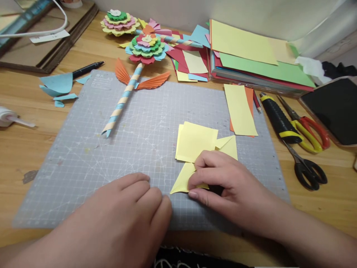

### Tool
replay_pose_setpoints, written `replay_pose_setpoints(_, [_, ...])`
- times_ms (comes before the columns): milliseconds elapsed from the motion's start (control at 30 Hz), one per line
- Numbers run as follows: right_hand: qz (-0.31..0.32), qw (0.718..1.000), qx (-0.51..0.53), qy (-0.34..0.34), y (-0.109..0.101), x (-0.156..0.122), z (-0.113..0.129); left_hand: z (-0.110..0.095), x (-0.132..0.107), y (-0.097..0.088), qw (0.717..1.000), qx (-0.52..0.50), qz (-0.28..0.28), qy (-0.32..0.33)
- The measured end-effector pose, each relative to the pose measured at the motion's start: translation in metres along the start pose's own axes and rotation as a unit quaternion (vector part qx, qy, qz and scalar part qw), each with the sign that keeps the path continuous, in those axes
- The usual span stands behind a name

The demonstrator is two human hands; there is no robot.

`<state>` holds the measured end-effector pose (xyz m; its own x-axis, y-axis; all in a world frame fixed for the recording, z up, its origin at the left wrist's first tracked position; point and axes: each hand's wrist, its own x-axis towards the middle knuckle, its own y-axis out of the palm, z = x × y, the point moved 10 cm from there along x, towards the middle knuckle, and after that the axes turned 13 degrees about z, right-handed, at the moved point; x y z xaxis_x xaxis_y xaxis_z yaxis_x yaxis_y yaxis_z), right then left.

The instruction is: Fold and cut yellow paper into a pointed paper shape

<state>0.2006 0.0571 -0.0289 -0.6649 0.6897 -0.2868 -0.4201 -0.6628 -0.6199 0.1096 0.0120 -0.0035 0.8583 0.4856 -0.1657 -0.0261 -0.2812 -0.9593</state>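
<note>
My right hand (223, 182) is closed on a folded piece of yellow paper (182, 179) at the lower middle of the cutting mat (111, 156). Just beyond its fingers lie square yellow paper sheets (196, 141), stacked slightly askew. Another folded yellow paper piece (229, 146) rests to their right, partly hidden behind the hand. My left hand (131, 212) rests on the mat to the left, its fingers curled under, so whatever they may hold is hidden. Farther back on the mat lies a paper flower (146, 48) with a striped stem (125, 95) and orange pleated leaves (153, 81).
At right lie yellow paper strips (241, 109), a black-and-yellow utility knife (280, 117), scissors (308, 173) and a dark tablet (333, 109). A coloured paper stack (262, 67) stands at the back. To the left are a marker (87, 69), blue scraps (57, 83) and a glue bottle (7, 117).
</note>
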Motion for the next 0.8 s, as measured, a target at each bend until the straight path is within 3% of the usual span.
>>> replay_pose_setpoints(300, [-0.011, 1.0, 0.005, 0.023, -0.001, 0.0019, -0.0004, -0.0019, 0.0029, 0.0073, 0.998, 0.042, 0.045, 0.008])
replay_pose_setpoints(800, [-0.062, 0.996, -0.04, 0.054, -0.0012, 0.0036, -0.0031, -0.0036, 0.0036, 0.0058, 0.998, 0.048, 0.04, 0.013])
